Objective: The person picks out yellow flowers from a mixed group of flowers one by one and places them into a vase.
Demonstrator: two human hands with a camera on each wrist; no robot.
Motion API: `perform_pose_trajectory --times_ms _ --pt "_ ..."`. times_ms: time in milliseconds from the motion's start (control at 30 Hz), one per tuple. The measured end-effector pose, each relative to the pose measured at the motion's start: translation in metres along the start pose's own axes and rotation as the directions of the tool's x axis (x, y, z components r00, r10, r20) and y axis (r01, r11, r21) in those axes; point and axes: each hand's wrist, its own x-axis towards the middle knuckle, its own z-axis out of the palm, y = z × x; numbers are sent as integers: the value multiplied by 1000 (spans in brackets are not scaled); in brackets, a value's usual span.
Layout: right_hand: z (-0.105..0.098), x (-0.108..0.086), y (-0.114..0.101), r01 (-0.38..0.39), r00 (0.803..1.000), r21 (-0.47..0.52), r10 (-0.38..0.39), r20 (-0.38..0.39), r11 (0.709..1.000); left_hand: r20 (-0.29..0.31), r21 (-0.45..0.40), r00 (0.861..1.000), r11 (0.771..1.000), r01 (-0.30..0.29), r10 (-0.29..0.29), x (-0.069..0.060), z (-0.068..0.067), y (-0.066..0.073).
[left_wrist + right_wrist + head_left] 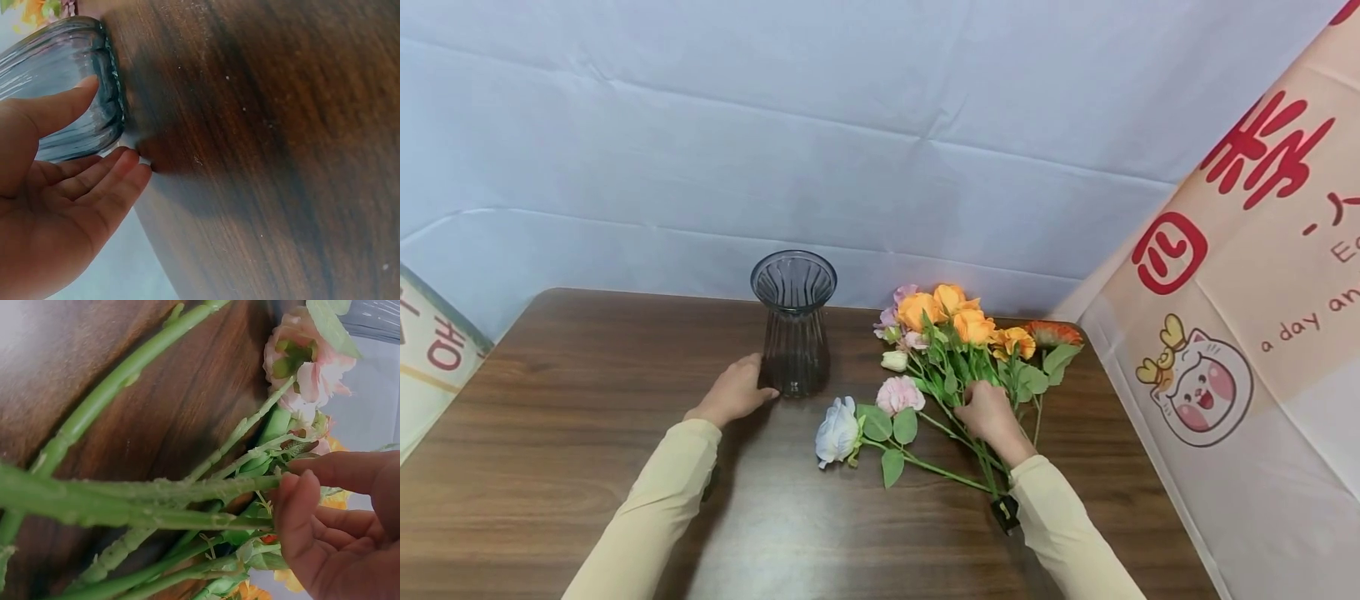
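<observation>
A ribbed, grey-blue glass vase (796, 350) stands upright near the back of the table. Beside its lower left side is my left hand (735, 390), with fingers fairly straight. In the left wrist view that hand (69, 206) has its thumb across the glass vase (65, 69); whether it touches cannot be told. Over the pile of artificial flowers (973, 329), my right hand (991, 417) pinches green stems. The right wrist view shows thumb and fingertips of this hand (337, 525) closed at the stems (237, 522). How many stems it grips is hidden.
A pale blue rose (837, 433) and a pink flower (900, 395) lie left of the pile. Near the stem ends is a small black object (1004, 512). White cloth (880, 133) hangs behind the brown table (587, 400), and a printed banner (1225, 333) stands at right.
</observation>
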Motion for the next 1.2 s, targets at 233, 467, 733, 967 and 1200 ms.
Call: perform_pose_trajectory --times_ms 233,467,733,967,1200 --pt "-2 4 4 -15 998 108 9 55 994 3 -1 1000 1000 8 -8 0 1 -1" --pt "-7 5 6 -58 993 214 35 112 975 3 4 1000 1000 8 -8 0 1 -1" --pt "-12 4 8 -13 991 196 -14 133 981 7 5 1000 1000 18 -18 0 2 -2" --pt "-15 1 6 -35 989 204 4 149 978 -4 4 1000 1000 10 -10 -1 2 -3" --pt "-21 -2 1 -55 981 220 11 196 974 -13 1 1000 1000 -6 6 -1 2 -3"
